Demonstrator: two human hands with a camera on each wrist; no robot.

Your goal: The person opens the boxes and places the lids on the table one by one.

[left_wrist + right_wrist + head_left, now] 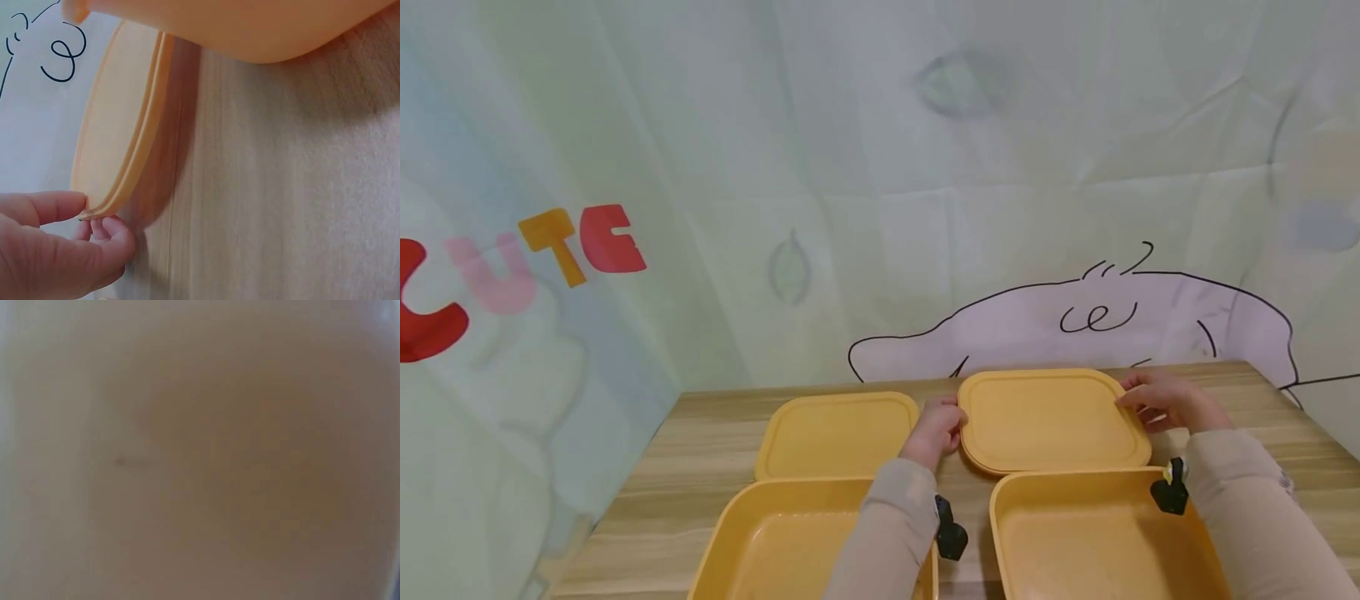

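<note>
A yellow rounded-rectangle lid [1052, 421] is held between both hands behind the right-hand yellow box [1097, 542]. My left hand [936, 429] pinches its left end. In the left wrist view, the thumb lies on the face of the lid [119, 125] and curled fingers sit under its edge; a shadow falls on the table beside it. At the lid's right end, my right hand [1176, 402] grips the edge with thumb and fingers. The right wrist view is a brownish blur.
A second yellow lid [842, 433] lies behind the left-hand yellow box [790, 542], partly covered by my left forearm. Both boxes stand open-topped on the wood-grain table [655, 475]. A printed curtain [737, 183] hangs right behind the table's far edge.
</note>
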